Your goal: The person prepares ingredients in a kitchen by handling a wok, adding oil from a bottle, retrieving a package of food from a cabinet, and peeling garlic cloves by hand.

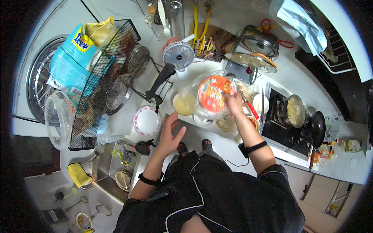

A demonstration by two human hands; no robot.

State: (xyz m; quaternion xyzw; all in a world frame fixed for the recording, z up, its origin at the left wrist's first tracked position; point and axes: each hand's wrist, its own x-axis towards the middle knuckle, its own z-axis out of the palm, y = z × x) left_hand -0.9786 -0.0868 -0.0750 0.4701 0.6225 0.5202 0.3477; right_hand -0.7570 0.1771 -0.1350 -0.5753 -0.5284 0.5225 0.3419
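My right hand [235, 102] grips the edge of a clear plastic bag [194, 84] that holds a round item with an orange printed label [214, 93]. The bag hangs over several bowls on the counter. My left hand [170, 137] holds nothing; its fingers are apart. Beyond it is a bowl of pale yellow liquid [182, 105]. A white bowl with a pink patterned rim [147, 121] lies to its left. Below the bag are a small white bowl [204, 121] and a bowl with pale contents [226, 123]. A red-handled utensil [252, 110] rests right of my right hand.
On the right, a pot with pale contents [294, 112] sits on the black gas stove [275, 128], near a black pan [317, 129]. A small fan [178, 56] stands at the back. The left side has a black mesh rack [96, 84] and a steel sink [106, 171].
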